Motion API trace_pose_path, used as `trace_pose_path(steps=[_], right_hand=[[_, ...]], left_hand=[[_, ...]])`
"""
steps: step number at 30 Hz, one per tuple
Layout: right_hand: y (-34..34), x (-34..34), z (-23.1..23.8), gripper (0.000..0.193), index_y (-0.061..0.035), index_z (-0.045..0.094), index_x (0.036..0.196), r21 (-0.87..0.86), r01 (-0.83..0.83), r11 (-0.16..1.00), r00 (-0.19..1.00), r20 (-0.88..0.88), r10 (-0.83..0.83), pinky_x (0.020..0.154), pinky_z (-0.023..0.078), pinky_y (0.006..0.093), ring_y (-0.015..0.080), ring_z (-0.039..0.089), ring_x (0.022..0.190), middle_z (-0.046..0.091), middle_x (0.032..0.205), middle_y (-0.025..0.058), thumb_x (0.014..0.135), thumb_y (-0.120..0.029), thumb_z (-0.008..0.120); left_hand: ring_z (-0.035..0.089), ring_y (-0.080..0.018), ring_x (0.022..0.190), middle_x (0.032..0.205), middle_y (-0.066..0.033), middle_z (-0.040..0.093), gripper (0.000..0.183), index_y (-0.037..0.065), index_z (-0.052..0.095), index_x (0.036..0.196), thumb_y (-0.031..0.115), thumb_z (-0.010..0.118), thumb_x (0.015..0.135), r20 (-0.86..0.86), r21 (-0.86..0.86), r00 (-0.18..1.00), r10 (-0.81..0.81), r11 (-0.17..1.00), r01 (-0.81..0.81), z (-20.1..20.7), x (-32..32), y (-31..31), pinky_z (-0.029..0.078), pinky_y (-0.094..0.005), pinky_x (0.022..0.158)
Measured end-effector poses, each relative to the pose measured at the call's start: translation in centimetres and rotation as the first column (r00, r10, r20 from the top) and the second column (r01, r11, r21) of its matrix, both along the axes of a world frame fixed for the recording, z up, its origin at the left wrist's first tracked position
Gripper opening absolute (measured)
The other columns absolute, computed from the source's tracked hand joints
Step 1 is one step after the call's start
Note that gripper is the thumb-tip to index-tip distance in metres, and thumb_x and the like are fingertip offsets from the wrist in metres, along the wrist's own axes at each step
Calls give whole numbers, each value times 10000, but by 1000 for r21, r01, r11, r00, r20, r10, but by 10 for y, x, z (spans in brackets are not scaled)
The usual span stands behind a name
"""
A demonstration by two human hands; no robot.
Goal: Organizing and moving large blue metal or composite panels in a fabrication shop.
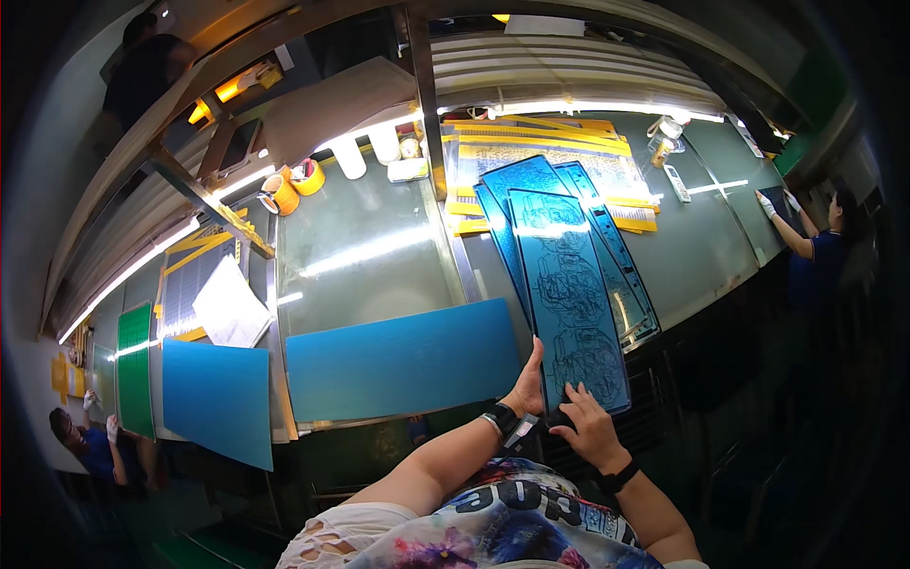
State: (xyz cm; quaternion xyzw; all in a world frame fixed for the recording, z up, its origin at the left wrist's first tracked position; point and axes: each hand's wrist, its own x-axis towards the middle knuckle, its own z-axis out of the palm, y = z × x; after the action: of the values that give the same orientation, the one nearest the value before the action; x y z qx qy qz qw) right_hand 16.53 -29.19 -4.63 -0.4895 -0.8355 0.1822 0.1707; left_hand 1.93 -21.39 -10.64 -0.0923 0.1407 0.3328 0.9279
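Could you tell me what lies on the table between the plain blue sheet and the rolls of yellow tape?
In the head view, only bare, shiny table surface lies between the plain blue sheet and the rolls of yellow tape; it reflects a strip light.

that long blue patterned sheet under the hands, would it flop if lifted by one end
Probably yes: the blue patterned sheet looks very thin and long. It likely slides easily, lying on similar glossy sheets. Both the left hand and the right hand touch its near end.
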Motion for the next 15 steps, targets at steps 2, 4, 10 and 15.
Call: trace_pose_path(steps=[2, 4, 10, 15], right_hand=[[-1, -7, -2, 379, -33, 582, 964, 29, 0, 1000, 1000, 24, -1, 952, 393, 473, 426, 486, 1113, 542, 1156, 210, 733, -323, 661], [-4, -12, -9, 201, -41, 584, 879, 176, -21, 984, 1000, -14, 24, 857, 441, 445, 346, 561, 998, 603, 1015, 159, 749, -191, 618], [25, -1, 10, 122, -60, 547, 723, -75, 358, 931, 836, -417, -355, 517, 362, 265, 128, 470, 579, 607, 743, 42, 839, -55, 512], [45, 35, 46, 143, -26, 523, 784, -484, 445, 753, 457, -600, -656, 384, 278, 160, 10, 376, 419, 631, 764, 47, 911, -50, 461]], left_hand=[[540, -241, 955, 1087, -59, 573, 760, 118, 548, 1135, 750, 441, 727, -63, 30, 998, 26, 999, -25, -16, 3, 2, 441, -421, 846], [481, -263, 1102, 1230, -55, 513, 864, 125, 493, 1244, 790, 416, 699, 12, 66, 1000, 15, 998, -15, -25, 5, 8, 386, -454, 940], [525, -249, 1083, 1155, -93, 561, 825, 84, 501, 1220, 743, 455, 726, -44, 90, 999, 29, 996, -25, 12, 3, 17, 421, -447, 924], [566, -244, 986, 1069, -122, 584, 434, 4, 524, 1123, 373, 539, 894, -412, 32, 910, -43, 998, 62, -17, 19, 44, 485, -390, 847]])
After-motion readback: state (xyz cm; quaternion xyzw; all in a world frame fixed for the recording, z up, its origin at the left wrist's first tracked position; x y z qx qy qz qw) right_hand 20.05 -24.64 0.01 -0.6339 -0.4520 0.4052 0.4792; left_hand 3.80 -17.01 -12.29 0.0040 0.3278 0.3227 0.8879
